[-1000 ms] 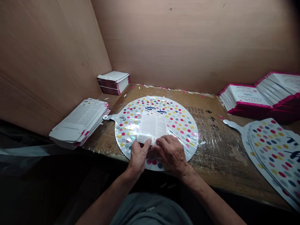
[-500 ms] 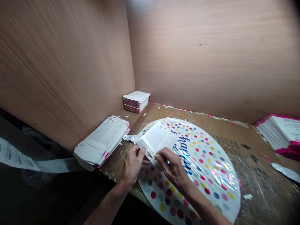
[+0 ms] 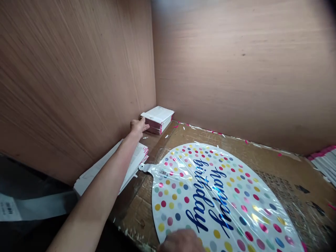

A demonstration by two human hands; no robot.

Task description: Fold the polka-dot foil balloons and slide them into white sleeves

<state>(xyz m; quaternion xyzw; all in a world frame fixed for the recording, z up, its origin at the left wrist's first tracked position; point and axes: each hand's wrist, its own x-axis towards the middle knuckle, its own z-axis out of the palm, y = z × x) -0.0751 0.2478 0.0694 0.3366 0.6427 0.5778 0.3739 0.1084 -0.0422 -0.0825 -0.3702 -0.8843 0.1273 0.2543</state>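
Observation:
A round foil balloon [image 3: 220, 199] with coloured dots and "happy birthday" in blue script lies flat on the cardboard-covered table [image 3: 275, 168]. My left hand [image 3: 138, 126] is stretched far out to the back corner, fingers extended, touching the near side of a small stack of white and pink cards [image 3: 158, 119]. My right hand [image 3: 181, 241] rests on the balloon's near edge at the bottom of the view; only its back shows and the fingers are hidden. The white printed card held a moment ago is out of sight.
A fanned stack of flat white printed cartons [image 3: 110, 168] lies under my left forearm by the left wall. Plywood walls close the left and back. Another pile of pink-edged cards [image 3: 324, 162] sits at the far right edge.
Both hands let go of the white card on the balloon. My left arm reached out to the corner stack. The view swung left and closer, and the card is gone from the balloon.

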